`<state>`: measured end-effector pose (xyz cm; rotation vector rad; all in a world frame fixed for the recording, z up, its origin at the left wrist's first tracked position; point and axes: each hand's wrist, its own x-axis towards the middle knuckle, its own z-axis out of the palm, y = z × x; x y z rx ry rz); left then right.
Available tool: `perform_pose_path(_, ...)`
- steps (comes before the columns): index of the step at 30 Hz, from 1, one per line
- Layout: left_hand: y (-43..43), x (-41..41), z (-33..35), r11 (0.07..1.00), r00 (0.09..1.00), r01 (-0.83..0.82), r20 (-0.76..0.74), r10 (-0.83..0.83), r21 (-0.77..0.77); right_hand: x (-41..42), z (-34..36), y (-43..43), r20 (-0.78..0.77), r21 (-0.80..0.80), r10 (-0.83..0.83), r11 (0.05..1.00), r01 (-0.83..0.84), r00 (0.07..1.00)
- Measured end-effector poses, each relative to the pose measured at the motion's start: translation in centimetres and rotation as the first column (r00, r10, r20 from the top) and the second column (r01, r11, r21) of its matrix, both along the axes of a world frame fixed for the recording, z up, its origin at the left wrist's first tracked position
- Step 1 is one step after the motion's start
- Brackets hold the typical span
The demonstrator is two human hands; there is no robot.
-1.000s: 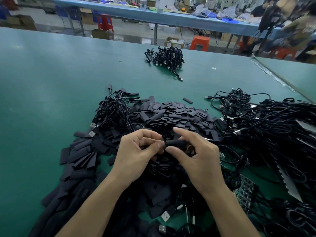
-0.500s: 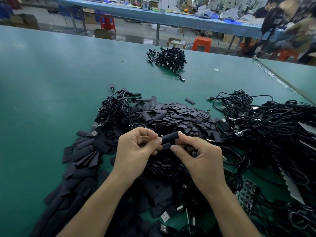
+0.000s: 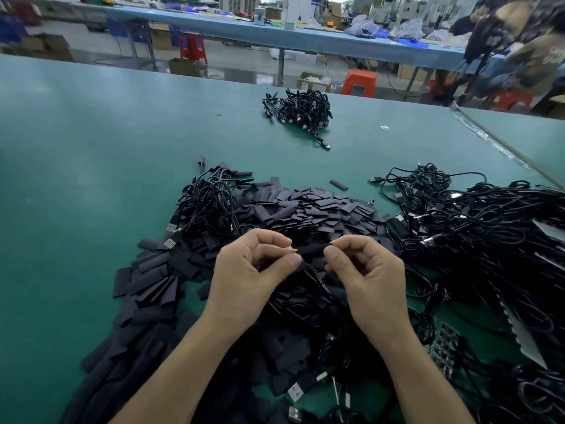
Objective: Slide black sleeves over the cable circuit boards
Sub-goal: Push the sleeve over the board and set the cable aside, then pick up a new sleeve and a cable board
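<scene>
A black sleeve stretches level between my two hands, above a heap of loose sleeves. My left hand pinches its left end between thumb and forefinger, where a thin black cable hangs down. My right hand pinches the sleeve's right end with thumb and fingertips. The circuit board itself is hidden inside the sleeve or behind my fingers. Flat black sleeves lie piled behind and to the left of my hands.
A large tangle of black USB cables fills the right side of the green table. A smaller coiled bundle lies farther back. Bare circuit boards sit near my right forearm. A metal strip runs along the table's right edge.
My hands have drawn apart, so more of the sleeve shows between them. It now lies level instead of tilted, with my right fingers moved to its far end.
</scene>
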<state>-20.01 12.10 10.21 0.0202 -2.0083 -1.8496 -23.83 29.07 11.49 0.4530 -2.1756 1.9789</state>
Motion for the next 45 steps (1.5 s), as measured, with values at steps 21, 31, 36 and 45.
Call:
perform_pose_path(21,-8.8,-10.2,7.3,0.522,0.686,-0.159,0.287,0.669,-0.838,-0.4,3.6,3.4,0.022,0.965,-0.453,0.241,0.098,0.891)
perform_pose_path(31,-0.6,-3.4,4.4,0.764,0.96,-0.264,-0.081,0.269,-0.589,-0.7,2.3,3.2,0.01,0.926,-0.478,0.337,0.172,0.879)
perform_pose_path(36,4.1,-1.4,2.3,0.985,0.98,0.082,0.191,-0.053,-0.15,-1.0,2.6,3.8,0.049,0.86,-0.423,0.479,0.178,0.905)
perform_pose_path(45,5.1,-1.1,1.1,0.978,0.96,0.182,0.198,-0.199,0.104,-0.3,3.3,3.7,0.02,0.225,-0.002,0.974,-0.003,1.0)
